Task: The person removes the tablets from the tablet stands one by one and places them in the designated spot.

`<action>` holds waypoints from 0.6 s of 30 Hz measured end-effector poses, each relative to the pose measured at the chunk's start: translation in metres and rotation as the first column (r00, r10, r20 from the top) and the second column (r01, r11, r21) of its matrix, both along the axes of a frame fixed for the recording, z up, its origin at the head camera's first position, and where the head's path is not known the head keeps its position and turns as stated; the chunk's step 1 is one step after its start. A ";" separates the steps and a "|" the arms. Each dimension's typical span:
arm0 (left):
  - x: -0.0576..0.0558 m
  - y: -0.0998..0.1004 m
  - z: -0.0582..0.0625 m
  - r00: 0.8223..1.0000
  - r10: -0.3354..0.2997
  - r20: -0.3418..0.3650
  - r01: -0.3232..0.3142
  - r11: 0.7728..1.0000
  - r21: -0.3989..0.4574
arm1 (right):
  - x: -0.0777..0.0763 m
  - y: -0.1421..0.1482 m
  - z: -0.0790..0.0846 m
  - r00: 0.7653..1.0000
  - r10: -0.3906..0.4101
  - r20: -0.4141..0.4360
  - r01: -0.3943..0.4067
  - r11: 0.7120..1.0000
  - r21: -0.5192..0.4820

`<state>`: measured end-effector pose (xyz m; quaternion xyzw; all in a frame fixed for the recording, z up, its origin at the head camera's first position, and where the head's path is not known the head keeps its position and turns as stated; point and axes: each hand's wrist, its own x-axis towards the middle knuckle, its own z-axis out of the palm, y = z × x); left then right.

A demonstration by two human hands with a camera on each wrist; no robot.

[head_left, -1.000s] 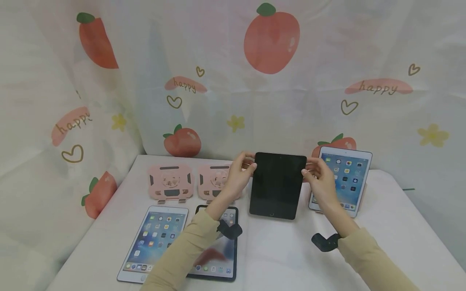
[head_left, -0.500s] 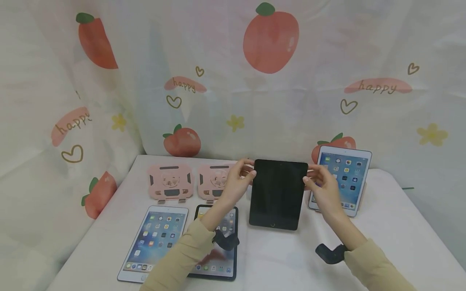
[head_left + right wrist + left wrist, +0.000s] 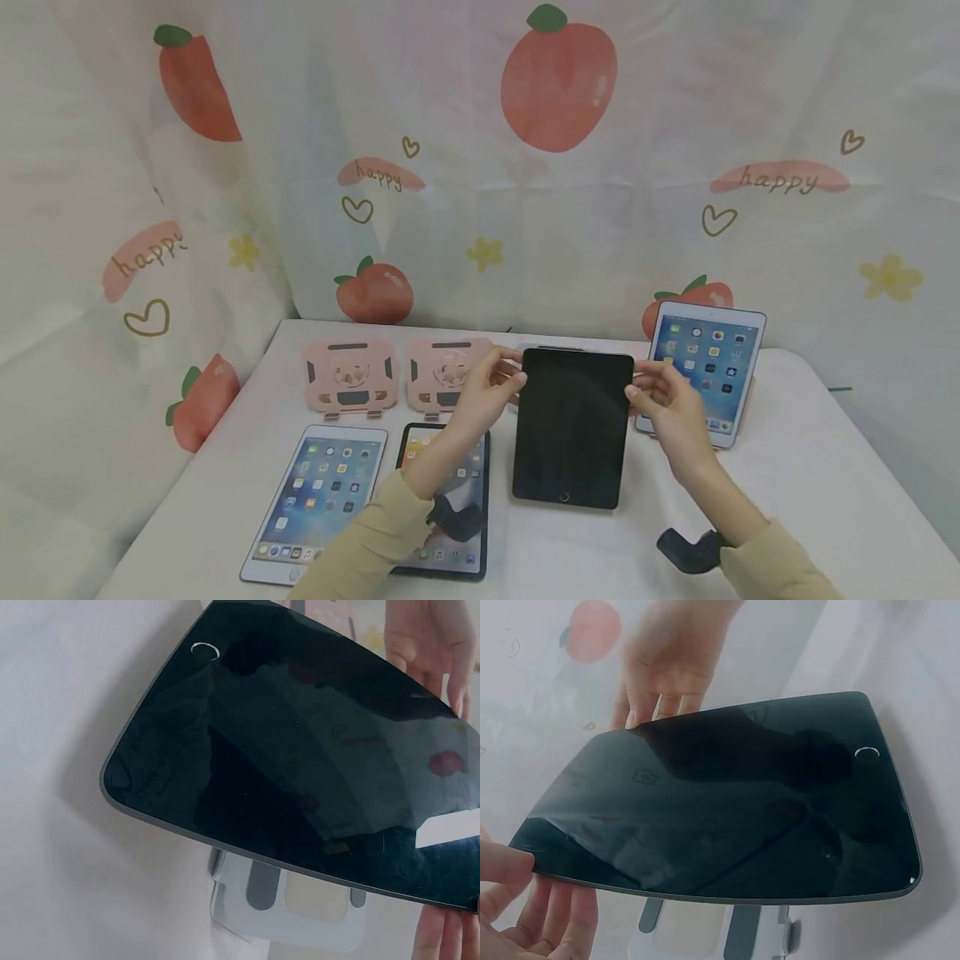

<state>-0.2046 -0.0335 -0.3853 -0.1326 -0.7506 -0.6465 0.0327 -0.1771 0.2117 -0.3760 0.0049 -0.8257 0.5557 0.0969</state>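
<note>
My left hand (image 3: 491, 390) and right hand (image 3: 673, 408) each pinch an upper side edge of a black rectangular tablet with a dark glass screen (image 3: 573, 429), fingers bent and thumbs at the rim, likely to keep the glass uncovered. It tilts toward the back edge of the white cloth-covered table (image 3: 570, 558), before a pale grey plastic stand (image 3: 300, 928). Near the table's back-right corner, a white-framed tablet with lit icons (image 3: 705, 371) leans back, presumably so its screen faces me.

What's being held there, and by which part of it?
A black tablet: the left hand pinches its left edge and the right hand its right edge, both near the top.
</note>
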 end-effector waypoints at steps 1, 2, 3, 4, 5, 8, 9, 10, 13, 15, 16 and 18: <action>0.001 0.000 -0.001 1.000 -0.001 0.005 0.001 1.000 0.001 | 0.001 0.000 -0.001 1.000 0.000 0.006 0.000 1.000 -0.008; 0.002 -0.001 -0.001 1.000 -0.004 0.012 0.004 1.000 0.006 | 0.002 0.000 -0.002 1.000 0.002 0.011 -0.002 1.000 -0.016; 0.003 -0.001 -0.002 1.000 -0.007 0.017 0.007 1.000 0.010 | 0.003 0.000 -0.002 1.000 0.005 0.015 -0.004 1.000 -0.025; 0.004 -0.001 -0.002 1.000 -0.009 0.027 0.009 1.000 0.013 | 0.004 0.000 -0.003 1.000 0.008 0.020 -0.007 0.999 -0.033; 0.005 -0.002 -0.003 0.999 -0.012 0.037 0.011 1.000 0.017 | 0.005 0.000 -0.004 1.000 0.012 0.024 -0.011 0.999 -0.039; 0.008 -0.003 -0.005 0.997 -0.016 0.069 0.014 1.000 0.024 | 0.007 0.000 -0.008 0.999 0.027 0.034 -0.024 0.997 -0.073; 0.008 -0.003 -0.006 0.997 -0.020 0.074 0.018 0.999 0.028 | 0.008 0.000 -0.009 0.999 0.030 0.036 -0.027 0.997 -0.078; 0.009 -0.003 -0.007 0.996 -0.022 0.084 0.019 0.999 0.031 | 0.009 0.000 -0.010 0.999 0.034 0.038 -0.030 0.996 -0.084; 0.011 -0.003 -0.012 0.992 -0.031 0.119 0.026 0.999 0.040 | 0.011 0.000 -0.014 0.998 0.039 0.046 -0.035 0.995 -0.093; 0.013 -0.004 -0.016 0.988 -0.040 0.150 0.032 0.998 0.055 | 0.013 0.001 -0.017 0.997 0.045 0.059 -0.039 0.995 -0.091; 0.014 -0.004 -0.017 0.984 -0.040 0.174 0.030 0.998 0.060 | 0.013 0.001 -0.019 0.997 0.047 0.067 -0.041 0.995 -0.091; 0.016 -0.005 -0.019 0.977 -0.047 0.210 0.031 0.996 0.079 | 0.015 0.001 -0.021 0.995 0.054 0.082 -0.046 0.994 -0.095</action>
